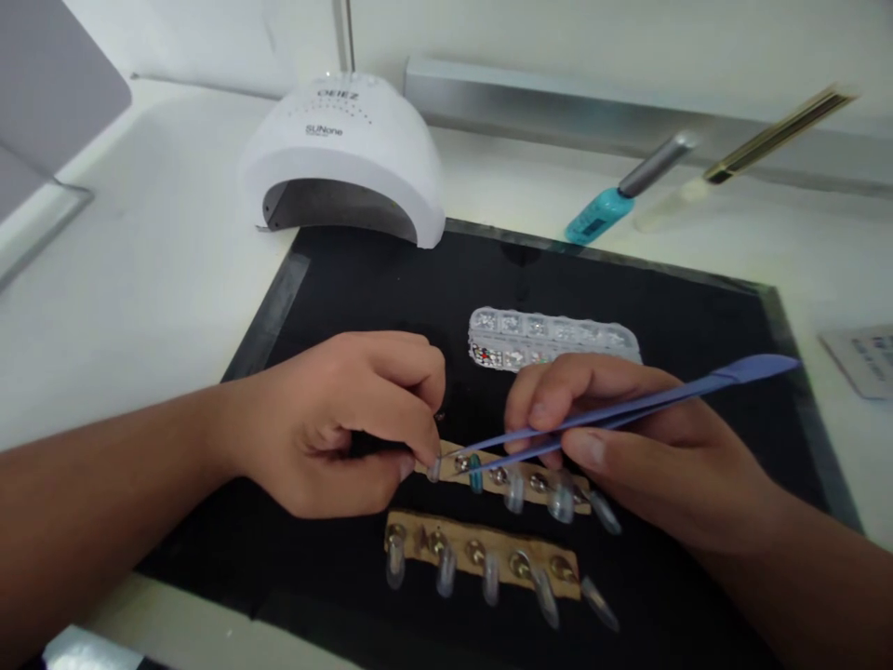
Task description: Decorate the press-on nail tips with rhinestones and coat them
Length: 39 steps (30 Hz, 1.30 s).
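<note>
My left hand is closed, its thumb and index fingertip at the left end of the upper wooden strip, next to a small clear nail tip. In my right hand are purple tweezers, their two points apart near that end of the strip. A teal nail tip stands beside the tweezer points, with several clear tips to its right. The lower wooden strip bears several clear nail tips. Whether my left fingers pinch the small tip is hard to see.
Behind my hands lies a clear compartment case of small gems on the black mat. A white lamp stands at the back left. A teal bottle and a gold-handled brush bottle are at the back right.
</note>
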Motion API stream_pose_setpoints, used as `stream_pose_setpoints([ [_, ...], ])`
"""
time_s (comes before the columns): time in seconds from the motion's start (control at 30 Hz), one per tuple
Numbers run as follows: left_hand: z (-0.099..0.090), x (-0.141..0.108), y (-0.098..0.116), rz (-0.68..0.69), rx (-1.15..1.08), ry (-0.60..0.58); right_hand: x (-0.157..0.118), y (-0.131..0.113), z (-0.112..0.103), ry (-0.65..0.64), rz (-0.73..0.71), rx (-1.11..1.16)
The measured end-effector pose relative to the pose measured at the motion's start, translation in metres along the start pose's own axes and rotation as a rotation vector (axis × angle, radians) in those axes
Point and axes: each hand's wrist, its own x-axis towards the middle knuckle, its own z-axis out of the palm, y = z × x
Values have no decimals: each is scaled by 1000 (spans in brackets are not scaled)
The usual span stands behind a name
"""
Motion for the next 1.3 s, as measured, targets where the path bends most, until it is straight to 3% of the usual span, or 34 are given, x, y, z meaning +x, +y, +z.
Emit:
stream_pose_setpoints([
  [0.5, -2, 7, 1, 61, 57, -7, -1, -2, 1, 40, 113, -19],
  [1.3, 3, 6, 1, 87, 56, -39, -2, -1, 0, 38, 167, -5],
])
